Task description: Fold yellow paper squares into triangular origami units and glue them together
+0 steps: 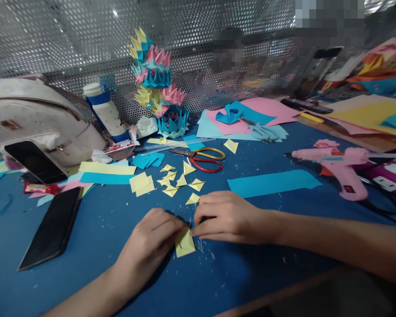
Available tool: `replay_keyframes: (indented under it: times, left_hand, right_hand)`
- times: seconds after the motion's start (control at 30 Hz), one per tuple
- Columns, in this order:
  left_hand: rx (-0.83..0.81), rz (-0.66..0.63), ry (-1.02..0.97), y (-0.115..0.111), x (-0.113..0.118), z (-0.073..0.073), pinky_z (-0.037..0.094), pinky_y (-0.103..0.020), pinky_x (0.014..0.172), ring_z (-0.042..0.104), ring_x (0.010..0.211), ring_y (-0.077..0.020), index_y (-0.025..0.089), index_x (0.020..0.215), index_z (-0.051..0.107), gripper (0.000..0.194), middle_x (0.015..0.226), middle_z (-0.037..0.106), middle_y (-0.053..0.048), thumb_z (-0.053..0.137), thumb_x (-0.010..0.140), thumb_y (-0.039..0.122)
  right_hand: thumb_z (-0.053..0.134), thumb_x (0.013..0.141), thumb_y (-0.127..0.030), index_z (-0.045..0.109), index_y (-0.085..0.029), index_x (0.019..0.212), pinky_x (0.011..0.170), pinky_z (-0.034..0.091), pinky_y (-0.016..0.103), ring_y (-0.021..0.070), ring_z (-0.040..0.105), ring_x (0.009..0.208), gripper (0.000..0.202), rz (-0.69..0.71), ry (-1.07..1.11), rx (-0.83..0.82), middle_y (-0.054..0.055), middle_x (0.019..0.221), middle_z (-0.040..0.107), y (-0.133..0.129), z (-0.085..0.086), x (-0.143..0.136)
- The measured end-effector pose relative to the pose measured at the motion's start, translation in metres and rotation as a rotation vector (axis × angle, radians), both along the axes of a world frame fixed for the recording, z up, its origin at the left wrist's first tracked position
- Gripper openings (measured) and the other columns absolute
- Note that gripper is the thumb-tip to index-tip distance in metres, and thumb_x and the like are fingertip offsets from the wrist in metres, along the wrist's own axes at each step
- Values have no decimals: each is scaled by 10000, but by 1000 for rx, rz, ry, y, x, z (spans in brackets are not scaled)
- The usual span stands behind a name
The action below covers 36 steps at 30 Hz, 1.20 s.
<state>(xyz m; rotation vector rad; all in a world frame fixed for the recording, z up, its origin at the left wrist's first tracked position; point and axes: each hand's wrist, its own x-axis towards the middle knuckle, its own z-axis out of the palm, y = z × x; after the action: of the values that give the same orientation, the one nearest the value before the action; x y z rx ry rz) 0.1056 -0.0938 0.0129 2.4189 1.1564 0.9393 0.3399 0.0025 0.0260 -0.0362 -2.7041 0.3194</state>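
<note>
Your left hand (152,240) and right hand (226,218) meet low centre | fingers pinched on yellow paper (185,242), pressed flat to counter (86,229) for creasing | folded pieces (176,180) piled just above

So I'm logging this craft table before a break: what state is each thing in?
yellow paper piece: partly folded, flat on table, pinched by both hands
left hand: fingers pressing the paper
right hand: fingers pressing the paper's top edge
scissors: lying closed
folded yellow triangles: finished, loose in a cluster
glue gun: lying on its side
phone: screen dark
</note>
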Motion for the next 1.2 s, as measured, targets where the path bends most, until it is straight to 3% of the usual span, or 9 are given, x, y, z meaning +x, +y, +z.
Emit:
replay_keyframes:
  times: [0.1,0.27,0.5,0.67,0.9,1.2]
  left_hand:
    - [7,53,1,3,1,0,439,-283,735,598,811,-164,195,1160,607,175,916,678,-27,549,1001,151]
    - [15,82,54,7,1,2,368,-328,766,580,785,-167,242,965,671,109,863,678,20,593,985,169]
    - [16,110,77,8,0,3,353,-328,760,563,775,-157,241,936,693,124,847,662,22,603,978,167]
    - [-1,136,70,6,-1,4,363,-329,748,559,743,-160,230,958,699,109,806,645,7,598,981,196]
    - [12,109,84,8,-6,5,359,-320,750,585,755,-149,253,986,713,130,834,652,21,615,968,169]
    - [185,50,208,10,-9,6,318,-365,814,539,762,-168,258,990,717,206,844,671,1,518,1027,218]
  right_hand:
    - [511,1027,-319,711,-208,1036,702,352,302,150,508,803,228,41,-16,54,14,941,670,-1,-1,0]
    - [527,1018,-331,687,-197,1059,701,349,303,156,488,803,213,29,-16,133,13,960,657,-3,-2,-1]
    - [525,1016,-325,683,-195,973,689,349,303,149,486,778,209,-36,62,99,-4,941,658,-9,-4,-2]
    - [518,1016,-369,690,-223,1048,651,318,316,156,465,765,228,-28,30,109,-5,920,645,-9,-3,-1]
    - [550,999,-330,684,-222,1080,658,313,310,167,445,770,191,47,-74,85,15,912,617,-7,1,-3]
    - [548,999,-317,684,-218,1087,660,314,310,168,445,768,190,54,-80,65,19,914,623,-7,0,-3]
